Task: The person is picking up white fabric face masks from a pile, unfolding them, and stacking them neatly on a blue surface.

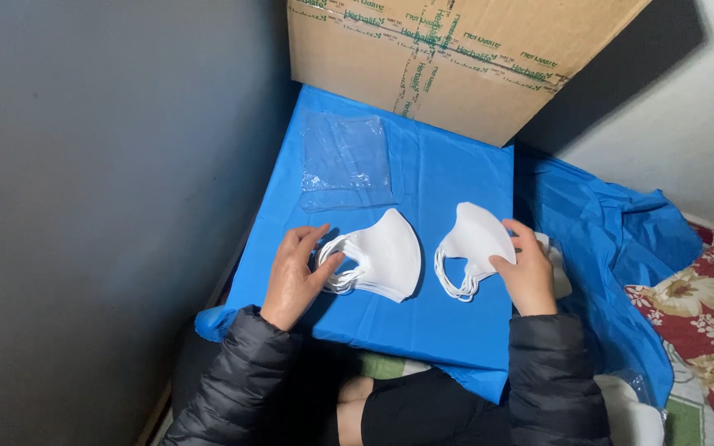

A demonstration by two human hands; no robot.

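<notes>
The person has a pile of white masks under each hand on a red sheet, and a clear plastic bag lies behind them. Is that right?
Not quite: the sheet is blue, not red, as the head view shows. The white masks lie under the left hand and the right hand, and the clear plastic bag lies behind them.

White masks (386, 256) on a blue sheet (448, 173); red floral blanket (704, 310) alongside.

Blue plastic sheet (448, 177) spreads across the work surface. At twelve o'clock, a brown cardboard box (456, 58); clear plastic bags (347, 161) lying flat at eleven; floral red blanket (704, 310) down at four o'clock.
</notes>
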